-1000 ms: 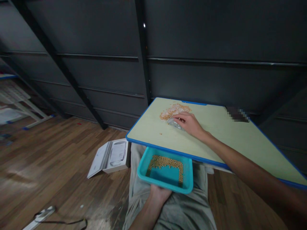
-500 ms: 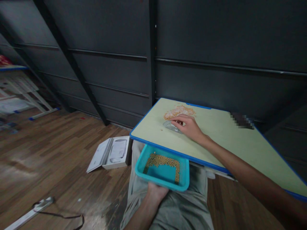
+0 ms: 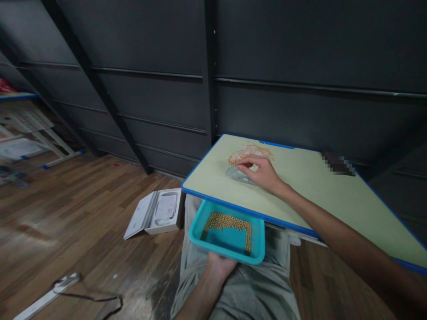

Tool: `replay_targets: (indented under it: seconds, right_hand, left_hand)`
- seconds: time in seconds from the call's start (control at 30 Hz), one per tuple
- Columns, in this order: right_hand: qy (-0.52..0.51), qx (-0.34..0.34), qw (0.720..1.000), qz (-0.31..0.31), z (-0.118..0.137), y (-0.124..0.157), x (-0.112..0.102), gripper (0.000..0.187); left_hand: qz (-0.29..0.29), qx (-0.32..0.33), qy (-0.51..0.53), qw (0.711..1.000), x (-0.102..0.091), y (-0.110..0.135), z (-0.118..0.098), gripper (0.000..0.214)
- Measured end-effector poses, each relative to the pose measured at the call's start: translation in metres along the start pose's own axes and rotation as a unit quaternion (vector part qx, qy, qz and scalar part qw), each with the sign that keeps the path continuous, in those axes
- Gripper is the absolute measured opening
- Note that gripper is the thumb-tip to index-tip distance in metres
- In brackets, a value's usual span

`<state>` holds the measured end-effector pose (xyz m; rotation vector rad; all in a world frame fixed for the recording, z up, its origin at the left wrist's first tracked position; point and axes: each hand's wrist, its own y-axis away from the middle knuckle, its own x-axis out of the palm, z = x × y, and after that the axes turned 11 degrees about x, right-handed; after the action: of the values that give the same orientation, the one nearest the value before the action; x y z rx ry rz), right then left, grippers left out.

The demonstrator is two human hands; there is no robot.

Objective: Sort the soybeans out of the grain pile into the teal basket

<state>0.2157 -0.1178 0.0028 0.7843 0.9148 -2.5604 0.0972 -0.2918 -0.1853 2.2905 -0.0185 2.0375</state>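
My left hand (image 3: 220, 266) grips a teal plastic tray (image 3: 193, 235) from below at its near side, over my lap, with its fingers hidden beneath. Round yellowish beans (image 3: 227, 221) line the tray's far part and its right side, and the teal bottom shows in the middle. Above the table, my right hand (image 3: 262, 172) is closed in a pinch on a clear half-round protractor (image 3: 236, 173) near the tabletop. Just beyond the fingertips lies a spread pile of pale grains and yellow-orange beans (image 3: 248, 152).
The pale table (image 3: 320, 195) has a blue edge that overhangs the tray. A blurred dark object (image 3: 338, 164) sits at its far right. On the wooden floor are an open white box (image 3: 165, 211) and a white bar with a dark cord (image 3: 50, 295). A dark panelled wall (image 3: 160, 98) stands behind.
My right hand has turned slightly, and the gap between thumb and finger looks wider. The tray and my left hand stay almost where they were; the view has shifted a little.
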Motion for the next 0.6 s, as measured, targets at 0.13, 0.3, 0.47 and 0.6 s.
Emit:
replay_targets:
  seconds: [0.13,0.3,0.47,0.6]
  right_hand:
    - [0.015,0.004,0.999,-0.043,-0.006,-0.007,-0.014,0.014]
    - [0.031,0.037,0.994,-0.095,-0.028,-0.007,-0.054,0.017]
    - [0.078,0.068,0.994,-0.045,-0.054,0.023,-0.088,0.019]
    - [0.103,0.099,0.989,-0.034,-0.061,0.042,-0.098,0.019]
  left_hand:
    - [-0.021,0.016,-0.001,1.000,0.000,-0.001,0.001,0.050]
    - [-0.045,0.006,-0.011,0.999,-0.007,-0.002,0.005,0.046]
    - [-0.052,-0.044,-0.046,0.997,-0.016,0.001,0.011,0.041]
    - [-0.024,-0.072,-0.046,0.996,-0.020,0.005,0.009,0.036]
